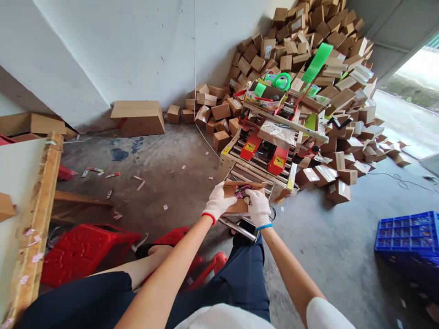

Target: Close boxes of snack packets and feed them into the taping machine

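Observation:
A small open cardboard box (236, 209) is between my hands at the near end of the roller conveyor (238, 171). My left hand (219, 201), in a white glove with a red cuff, grips its left side, thumb over the edge. On the right side, my right hand (259, 208), in a white glove with a blue cuff, is closed on the box, fingertips reaching inside. Small pink packets (242, 191) lie in the box; my fingers partly hide them. Past the box stands a red carton-taping machine (252, 144) with green tape (318, 61) above it.
A large pile of cardboard boxes (284, 61) fills the back right. A blue crate (408, 233) stands at right. Red plastic stools (89, 251) and a wooden-edged table (41, 201) are at left. A larger carton (139, 119) sits by the wall. Scraps litter the floor.

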A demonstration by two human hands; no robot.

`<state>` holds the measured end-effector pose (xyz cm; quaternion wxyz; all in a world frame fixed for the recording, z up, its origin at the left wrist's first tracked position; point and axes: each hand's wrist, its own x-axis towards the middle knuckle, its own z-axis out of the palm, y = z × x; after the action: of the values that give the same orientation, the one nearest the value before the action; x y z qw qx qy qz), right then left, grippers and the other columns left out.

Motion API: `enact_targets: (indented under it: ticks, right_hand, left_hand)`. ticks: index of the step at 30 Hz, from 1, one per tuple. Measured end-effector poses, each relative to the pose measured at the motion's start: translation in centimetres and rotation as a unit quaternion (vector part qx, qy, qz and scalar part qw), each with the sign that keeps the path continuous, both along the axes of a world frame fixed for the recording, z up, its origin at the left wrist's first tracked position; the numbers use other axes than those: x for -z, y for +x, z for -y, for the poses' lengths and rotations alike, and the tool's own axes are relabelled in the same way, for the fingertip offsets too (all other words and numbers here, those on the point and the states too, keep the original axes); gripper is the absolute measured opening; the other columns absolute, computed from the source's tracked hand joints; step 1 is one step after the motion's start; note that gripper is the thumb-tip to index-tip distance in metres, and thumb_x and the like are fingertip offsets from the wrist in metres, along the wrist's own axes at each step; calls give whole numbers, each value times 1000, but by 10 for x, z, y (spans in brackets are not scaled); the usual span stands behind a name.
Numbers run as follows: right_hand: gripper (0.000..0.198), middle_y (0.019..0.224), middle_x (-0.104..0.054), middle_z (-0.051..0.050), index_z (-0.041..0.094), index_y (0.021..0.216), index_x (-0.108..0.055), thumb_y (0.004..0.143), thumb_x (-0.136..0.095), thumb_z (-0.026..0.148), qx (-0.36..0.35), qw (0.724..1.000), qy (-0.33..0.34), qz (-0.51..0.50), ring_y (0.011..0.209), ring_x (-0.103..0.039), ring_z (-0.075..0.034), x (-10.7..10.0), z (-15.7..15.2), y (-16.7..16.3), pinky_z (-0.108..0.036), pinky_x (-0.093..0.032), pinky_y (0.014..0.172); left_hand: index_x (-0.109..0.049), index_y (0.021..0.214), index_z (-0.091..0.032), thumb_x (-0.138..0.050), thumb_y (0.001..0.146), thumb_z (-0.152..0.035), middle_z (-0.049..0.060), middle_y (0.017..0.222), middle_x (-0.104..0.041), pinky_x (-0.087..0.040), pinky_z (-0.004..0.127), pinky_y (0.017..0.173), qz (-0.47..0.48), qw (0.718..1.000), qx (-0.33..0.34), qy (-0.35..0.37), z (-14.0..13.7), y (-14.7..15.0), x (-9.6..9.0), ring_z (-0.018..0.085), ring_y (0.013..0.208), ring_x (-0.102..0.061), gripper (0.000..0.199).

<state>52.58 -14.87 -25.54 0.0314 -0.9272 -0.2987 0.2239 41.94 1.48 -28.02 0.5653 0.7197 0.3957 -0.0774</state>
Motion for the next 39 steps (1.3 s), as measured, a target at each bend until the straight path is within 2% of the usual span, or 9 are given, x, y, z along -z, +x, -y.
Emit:
enact_targets:
  ticks: [3, 5, 10, 15, 20, 23, 28, 33, 39]
  right_hand:
    - [61, 156, -43, -21, 10, 148, -49, 87, -53, 16, 41, 994, 65, 82, 147, -35, -33, 5, 3, -1, -53, -32, 120]
    - [68, 163, -34, -19, 12, 155, -41, 89, -54, 20, 6, 991, 95, 92, 154, -22, -36, 6, 3, -3, -63, -18, 124]
    - [49, 155, -49, -12, 17, 147, -54, 100, -49, 30, -64, 994, 78, 30, 150, -33, -33, -3, 24, -13, -60, -12, 127]
    - [44, 155, -51, -9, 21, 143, -58, 103, -45, 35, -34, 998, 54, -5, 153, -30, -32, -10, 46, -22, -63, -14, 126]
    - [74, 168, -25, -21, 9, 158, -35, 97, -54, 46, -32, 995, 80, -40, 158, -9, -42, -15, 34, -63, -65, -18, 125]
    - [90, 167, -24, -26, 6, 159, -28, 90, -64, 50, -53, 992, 107, -32, 157, -13, -45, -12, 33, -81, -68, -24, 122]
    - [63, 163, -35, -22, 13, 152, -40, 93, -54, 31, -50, 994, 99, 20, 155, -22, -40, 11, 30, -55, -69, -26, 121]
    - [82, 167, -18, -28, 8, 158, -27, 88, -60, 34, -107, 992, 59, 42, 157, -11, -46, 27, 17, -33, -73, -20, 120]
    - [72, 164, -32, -24, 10, 156, -33, 89, -55, 28, -111, 993, 5, 26, 157, -14, -44, 34, 8, -29, -74, -14, 121]
  left_hand:
    - [-51, 141, -16, -86, 71, -38, 15, 137, -60, -45, 45, 114, -19, 998, -18, 51, 15, -15, -3, 31, 129, -58, 81]
    - [-51, 140, -17, -84, 73, -42, 15, 137, -59, -45, 46, 113, -24, 996, -25, 81, 23, -24, -4, 32, 129, -58, 79]
    - [-40, 153, -20, -82, 76, -47, 14, 138, -58, -45, 44, 113, -10, 991, 4, 130, 25, -31, -7, 31, 128, -58, 92]
    - [-63, 139, -24, -65, 89, -60, 11, 127, -61, -45, 41, 111, 0, 983, 100, 157, 31, -35, -19, 30, 121, -59, 62]
    - [-62, 143, -24, -27, 104, -61, 12, 135, -61, -43, 41, 114, -64, 995, 50, 63, 42, -45, -41, 27, 127, -58, 63]
    - [-64, 140, -27, -22, 104, -64, 10, 134, -64, -43, 41, 115, -86, 995, 39, -17, 37, -48, -46, 25, 128, -59, 66]
    - [-56, 150, -28, -27, 102, -68, 11, 138, -58, -44, 37, 114, -27, 993, 111, -19, 31, -32, -34, 24, 128, -59, 69]
    - [-57, 149, -29, -28, 101, -69, 12, 136, -55, -45, 41, 114, -7, 989, 145, 24, 28, -16, -19, 29, 131, -55, 69]
    - [-74, 124, -27, -30, 105, -58, 10, 126, -63, -47, 37, 107, 58, 984, 161, 40, -6, 31, -4, 25, 118, -61, 57]
